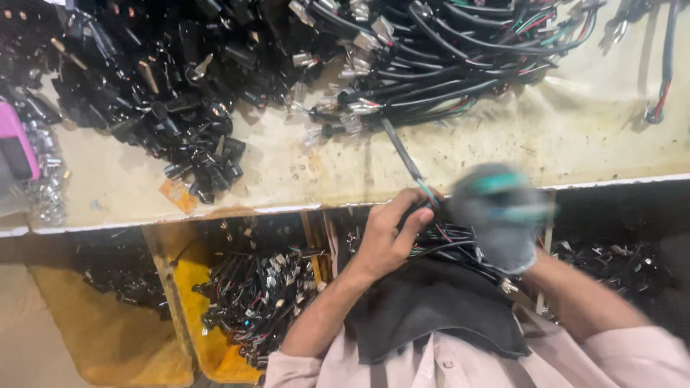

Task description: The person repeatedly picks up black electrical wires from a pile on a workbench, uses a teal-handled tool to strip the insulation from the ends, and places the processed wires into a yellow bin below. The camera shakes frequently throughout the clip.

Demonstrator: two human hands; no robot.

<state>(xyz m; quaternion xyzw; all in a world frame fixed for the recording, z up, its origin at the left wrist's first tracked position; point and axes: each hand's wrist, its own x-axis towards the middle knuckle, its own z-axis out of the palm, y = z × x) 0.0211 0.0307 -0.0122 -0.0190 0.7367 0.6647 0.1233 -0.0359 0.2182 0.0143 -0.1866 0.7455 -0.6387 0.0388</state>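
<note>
Head view, looking down at a cream, stained tabletop and the bins below its near edge. Item one: left hand, bare, fingers curled narrow around the near end of a black sheathed cable; coloured wire tips show just past the grip. The cable runs up and away across the tabletop to a large bundle of black wire harnesses with red, green and white leads and clear connector ends, lying at the far middle. Item two: right hand, in a grey glove with teal bands, blurred by motion, just beside the left hand at the cable's near end; cannot tell whether its fingers are spread or closed, nor whether they touch the cable. Item three: heap of small black plastic plugs and caps, far left of the tabletop, touching the harness bundle's left side. Item four: pink object at the left edge, with small metal parts beside it. Item five: orange scrap near the tabletop's front edge. Item six: yellow bin under the edge, holding short black wired connectors. Item seven: dark cloth over the person's lap, loose wires on its upper edge. Item eight: pale pink sleeves, both forearms.
</note>
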